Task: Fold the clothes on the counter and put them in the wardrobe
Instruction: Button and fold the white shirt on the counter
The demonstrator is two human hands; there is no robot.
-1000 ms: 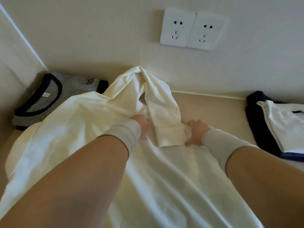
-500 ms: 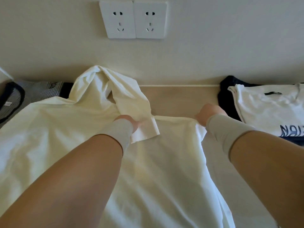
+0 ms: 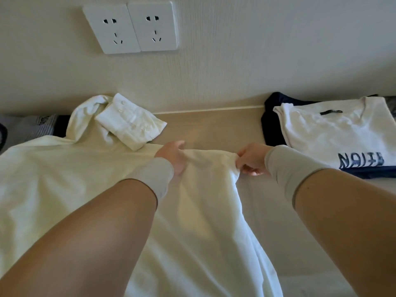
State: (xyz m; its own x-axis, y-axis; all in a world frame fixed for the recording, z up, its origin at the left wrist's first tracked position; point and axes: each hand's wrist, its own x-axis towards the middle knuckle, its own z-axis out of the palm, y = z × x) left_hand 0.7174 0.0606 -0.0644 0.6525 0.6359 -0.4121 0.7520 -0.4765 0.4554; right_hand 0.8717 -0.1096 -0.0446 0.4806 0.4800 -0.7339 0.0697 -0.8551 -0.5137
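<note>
We are pinching the far right corner of the white shirt with our right hand, fingers curled onto the fabric edge. Our left hand is lying on the same far edge a little to the left, thumb and fingers closing on a small ridge of cloth bunched between them. Both wrists are wearing pale grey cuffs.

The shirt is lying spread over the counter, running from the far edge under our hands back toward us and off to the left. Its sleeve is lying bunched at the far left, the buttoned cuff end resting against the wall line.

To the right, apart from the shirt, a white T-shirt with dark lettering is sitting on top of a navy garment. A striped top is peeking out at the far left, partly under the shirt. Two white wall sockets are sitting above the counter.
</note>
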